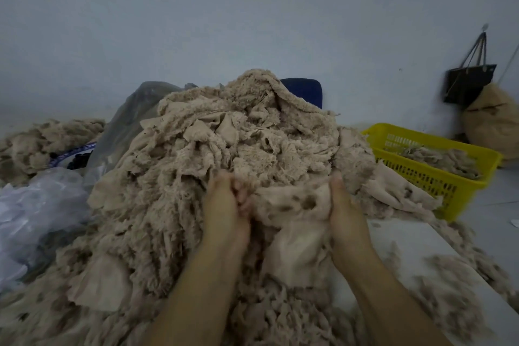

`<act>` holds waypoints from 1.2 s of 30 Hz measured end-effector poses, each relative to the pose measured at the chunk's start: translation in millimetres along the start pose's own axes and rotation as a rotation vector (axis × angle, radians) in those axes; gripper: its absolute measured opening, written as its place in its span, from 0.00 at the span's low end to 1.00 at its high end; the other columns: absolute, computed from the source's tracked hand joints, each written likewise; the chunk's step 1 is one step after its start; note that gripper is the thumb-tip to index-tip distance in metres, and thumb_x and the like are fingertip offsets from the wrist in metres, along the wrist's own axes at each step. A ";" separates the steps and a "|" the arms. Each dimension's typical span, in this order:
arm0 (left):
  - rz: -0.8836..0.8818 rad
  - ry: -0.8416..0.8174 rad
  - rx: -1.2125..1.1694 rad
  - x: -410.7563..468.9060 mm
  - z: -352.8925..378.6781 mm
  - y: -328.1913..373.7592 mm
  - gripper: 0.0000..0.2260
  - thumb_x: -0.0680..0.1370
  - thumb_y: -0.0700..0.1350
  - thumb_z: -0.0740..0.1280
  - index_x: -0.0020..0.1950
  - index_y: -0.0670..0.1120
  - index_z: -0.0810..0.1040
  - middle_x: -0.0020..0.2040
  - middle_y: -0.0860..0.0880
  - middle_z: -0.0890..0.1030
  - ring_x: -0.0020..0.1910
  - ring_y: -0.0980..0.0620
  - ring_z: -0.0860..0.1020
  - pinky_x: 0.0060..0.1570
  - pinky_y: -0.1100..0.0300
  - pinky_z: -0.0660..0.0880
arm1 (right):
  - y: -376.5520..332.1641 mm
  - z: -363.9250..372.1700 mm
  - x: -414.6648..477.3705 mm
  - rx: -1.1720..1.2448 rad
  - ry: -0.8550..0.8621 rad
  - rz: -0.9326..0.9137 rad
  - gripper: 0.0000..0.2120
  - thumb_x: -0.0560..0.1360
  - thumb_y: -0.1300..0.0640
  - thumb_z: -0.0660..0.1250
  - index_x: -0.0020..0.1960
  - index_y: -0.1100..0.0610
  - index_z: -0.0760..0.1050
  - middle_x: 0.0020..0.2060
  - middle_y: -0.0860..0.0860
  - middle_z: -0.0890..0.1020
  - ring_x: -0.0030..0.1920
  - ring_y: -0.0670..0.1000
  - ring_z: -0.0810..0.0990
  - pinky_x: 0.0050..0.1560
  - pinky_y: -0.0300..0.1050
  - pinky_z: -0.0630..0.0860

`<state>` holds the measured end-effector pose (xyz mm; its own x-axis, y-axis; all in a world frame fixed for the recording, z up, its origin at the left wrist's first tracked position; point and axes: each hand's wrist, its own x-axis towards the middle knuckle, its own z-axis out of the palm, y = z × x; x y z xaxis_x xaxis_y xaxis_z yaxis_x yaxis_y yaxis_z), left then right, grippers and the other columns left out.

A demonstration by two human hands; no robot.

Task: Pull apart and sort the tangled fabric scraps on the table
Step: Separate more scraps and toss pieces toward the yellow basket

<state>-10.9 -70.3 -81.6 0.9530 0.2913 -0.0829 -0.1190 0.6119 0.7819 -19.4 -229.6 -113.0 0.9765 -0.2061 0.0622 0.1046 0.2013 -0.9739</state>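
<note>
We find one beige scrap [292, 205] stretched left-to-right at the near edge of the heap [224, 132] on the tabletop [407, 247] — left hand [224, 205] and right hand [341, 205] both clench it, fingers curled; right lies nearer the yellow basket [415, 174].
</note>
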 end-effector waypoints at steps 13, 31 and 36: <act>-0.204 -0.526 0.915 -23.2 1.1 -8.6 0.36 0.66 0.79 0.60 0.47 0.47 0.84 0.41 0.48 0.85 0.37 0.51 0.82 0.37 0.60 0.77 | -1.6 4.9 -4.5 0.024 -0.144 0.059 0.35 0.69 0.30 0.63 0.64 0.54 0.79 0.57 0.55 0.84 0.59 0.53 0.83 0.65 0.58 0.75; -0.075 -0.537 0.826 -25.1 -1.2 -18.9 0.23 0.71 0.71 0.65 0.46 0.52 0.78 0.29 0.62 0.77 0.26 0.61 0.71 0.27 0.65 0.68 | -3.3 0.8 0.6 0.118 -0.081 0.097 0.23 0.76 0.35 0.61 0.56 0.49 0.84 0.51 0.54 0.86 0.53 0.55 0.85 0.57 0.56 0.79; 0.136 -0.268 0.783 -12.0 -6.0 -15.6 0.12 0.82 0.51 0.64 0.39 0.50 0.75 0.27 0.59 0.72 0.27 0.60 0.68 0.29 0.64 0.65 | -10.1 -3.7 0.5 0.226 -0.041 0.132 0.27 0.69 0.35 0.63 0.57 0.53 0.83 0.49 0.55 0.87 0.50 0.56 0.86 0.46 0.52 0.83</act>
<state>-22.1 -79.0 -96.5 0.9900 0.0804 0.1156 -0.1044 -0.1317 0.9858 -20.6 -235.3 -104.0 0.9909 -0.1256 -0.0492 0.0102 0.4340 -0.9009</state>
